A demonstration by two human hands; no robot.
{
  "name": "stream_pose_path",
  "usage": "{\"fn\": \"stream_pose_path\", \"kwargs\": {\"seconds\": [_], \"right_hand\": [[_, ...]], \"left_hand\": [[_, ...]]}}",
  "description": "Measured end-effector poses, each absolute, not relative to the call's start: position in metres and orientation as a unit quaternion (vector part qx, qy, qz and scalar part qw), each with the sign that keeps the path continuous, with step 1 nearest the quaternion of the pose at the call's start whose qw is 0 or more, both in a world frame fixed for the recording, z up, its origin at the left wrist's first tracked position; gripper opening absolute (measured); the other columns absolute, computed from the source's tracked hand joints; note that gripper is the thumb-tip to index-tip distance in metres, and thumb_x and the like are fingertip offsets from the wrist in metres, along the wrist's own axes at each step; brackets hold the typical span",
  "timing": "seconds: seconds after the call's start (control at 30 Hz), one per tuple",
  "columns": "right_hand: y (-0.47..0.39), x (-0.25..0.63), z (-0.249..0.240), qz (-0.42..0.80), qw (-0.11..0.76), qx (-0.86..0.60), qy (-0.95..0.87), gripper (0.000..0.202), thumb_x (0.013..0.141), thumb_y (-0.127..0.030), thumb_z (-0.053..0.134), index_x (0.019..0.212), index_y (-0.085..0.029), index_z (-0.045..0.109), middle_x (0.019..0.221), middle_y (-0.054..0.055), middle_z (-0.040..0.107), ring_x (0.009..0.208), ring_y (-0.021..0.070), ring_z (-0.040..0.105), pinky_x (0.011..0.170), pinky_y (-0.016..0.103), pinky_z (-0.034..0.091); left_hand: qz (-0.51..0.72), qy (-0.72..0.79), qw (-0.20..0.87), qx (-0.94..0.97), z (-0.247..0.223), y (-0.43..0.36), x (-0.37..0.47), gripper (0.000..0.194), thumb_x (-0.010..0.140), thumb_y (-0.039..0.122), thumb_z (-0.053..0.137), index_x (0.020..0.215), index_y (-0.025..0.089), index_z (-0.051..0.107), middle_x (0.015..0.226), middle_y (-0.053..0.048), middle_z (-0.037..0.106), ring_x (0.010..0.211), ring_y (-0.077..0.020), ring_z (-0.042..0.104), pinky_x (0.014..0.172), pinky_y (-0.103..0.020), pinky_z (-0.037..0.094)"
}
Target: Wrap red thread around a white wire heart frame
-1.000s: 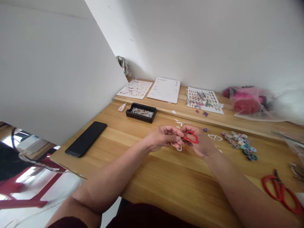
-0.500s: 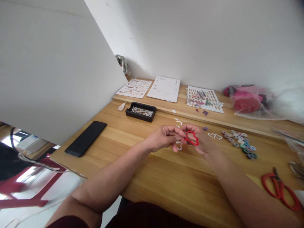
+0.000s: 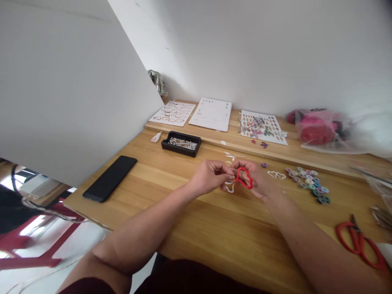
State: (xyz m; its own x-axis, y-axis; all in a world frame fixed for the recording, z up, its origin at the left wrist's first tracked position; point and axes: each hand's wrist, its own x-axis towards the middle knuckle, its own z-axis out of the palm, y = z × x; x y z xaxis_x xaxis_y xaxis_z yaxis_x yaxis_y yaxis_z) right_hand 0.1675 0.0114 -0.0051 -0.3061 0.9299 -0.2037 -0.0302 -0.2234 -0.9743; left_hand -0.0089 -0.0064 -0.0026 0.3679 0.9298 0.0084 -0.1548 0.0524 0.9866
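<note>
Both hands meet above the middle of the desk around a red thread-wrapped petal-shaped loop [image 3: 250, 182]. My left hand [image 3: 211, 176] pinches the loop's narrow end between thumb and fingers. Behind and beside the loop, my right hand [image 3: 255, 179] has its fingers closed in at the same end; its fingertips are partly hidden. White petal-shaped cutouts [image 3: 229, 188] show just below the fingers, and a white leafy sprig cutout [image 3: 232, 156] lies beyond them. To the right is another white cutout [image 3: 276, 175], near several small thread spools [image 3: 310, 183].
A black tray of beads [image 3: 181, 152], a small glue bottle [image 3: 156, 137] and a phone [image 3: 110, 179] are on the left. Red-handled scissors [image 3: 358, 239] lie at right. Patterned sheets [image 3: 211, 114] and a plastic bag with pink contents [image 3: 317, 130] sit on the back ledge.
The red loop has turned in my fingers, now standing more upright and slightly further left. Both hands stay in nearly the same place.
</note>
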Motion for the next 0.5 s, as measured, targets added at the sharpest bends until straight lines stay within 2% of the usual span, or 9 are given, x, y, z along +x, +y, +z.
{"fn": "stream_pose_path", "kwargs": {"seconds": [0.1,0.17,0.27,0.4,0.5], "right_hand": [[0.019,0.175,-0.003,0.554,0.42,-0.503,-0.513,0.035,0.062,-0.045,0.081,0.082,-0.02,0.066,0.08,0.002,0.066,0.066,0.0127,0.054,0.06,0.026,0.041],[0.022,0.181,0.004,0.488,0.453,-0.536,-0.519,0.042,0.07,-0.061,0.073,0.083,-0.021,0.069,0.088,0.005,0.068,0.075,0.0156,0.057,0.064,0.028,0.041],[0.017,0.184,0.02,0.454,0.434,-0.543,-0.558,0.055,0.075,-0.074,0.06,0.074,-0.02,0.069,0.082,0.006,0.067,0.076,0.0176,0.056,0.062,0.029,0.038],[-0.005,0.174,0.03,0.482,0.338,-0.52,-0.619,0.046,0.067,-0.064,0.074,0.071,-0.02,0.066,0.069,0.001,0.06,0.064,0.014,0.049,0.061,0.029,0.035],[-0.021,0.168,0.026,0.479,0.332,-0.535,-0.612,0.039,0.069,-0.054,0.077,0.066,-0.02,0.056,0.06,-0.004,0.046,0.056,0.0105,0.037,0.055,0.027,0.029]], "left_hand": [[0.439,0.4,0.586,0.551,0.0,-0.006,-0.009,0.01,0.074,0.015,0.074,0.068,0.011,0.067,0.055,0.001,0.064,0.044,-0.0072,0.059,0.043,-0.015,0.042],[0.449,0.418,0.556,0.56,0.0,-0.005,-0.009,0.011,0.075,0.015,0.074,0.067,0.011,0.067,0.054,0.001,0.064,0.044,-0.0068,0.058,0.043,-0.014,0.041],[0.473,0.432,0.523,0.562,-0.002,-0.004,-0.009,0.012,0.076,0.017,0.074,0.067,0.012,0.066,0.058,0.001,0.066,0.045,-0.0073,0.059,0.044,-0.015,0.043],[0.49,0.439,0.493,0.569,-0.003,-0.005,-0.008,0.01,0.077,0.017,0.072,0.069,0.013,0.067,0.06,0.0,0.066,0.048,-0.0084,0.062,0.045,-0.015,0.044],[0.489,0.426,0.5,0.573,-0.003,-0.01,-0.005,0.011,0.078,0.019,0.071,0.069,0.013,0.066,0.062,0.0,0.066,0.049,-0.009,0.062,0.046,-0.016,0.044]]}}
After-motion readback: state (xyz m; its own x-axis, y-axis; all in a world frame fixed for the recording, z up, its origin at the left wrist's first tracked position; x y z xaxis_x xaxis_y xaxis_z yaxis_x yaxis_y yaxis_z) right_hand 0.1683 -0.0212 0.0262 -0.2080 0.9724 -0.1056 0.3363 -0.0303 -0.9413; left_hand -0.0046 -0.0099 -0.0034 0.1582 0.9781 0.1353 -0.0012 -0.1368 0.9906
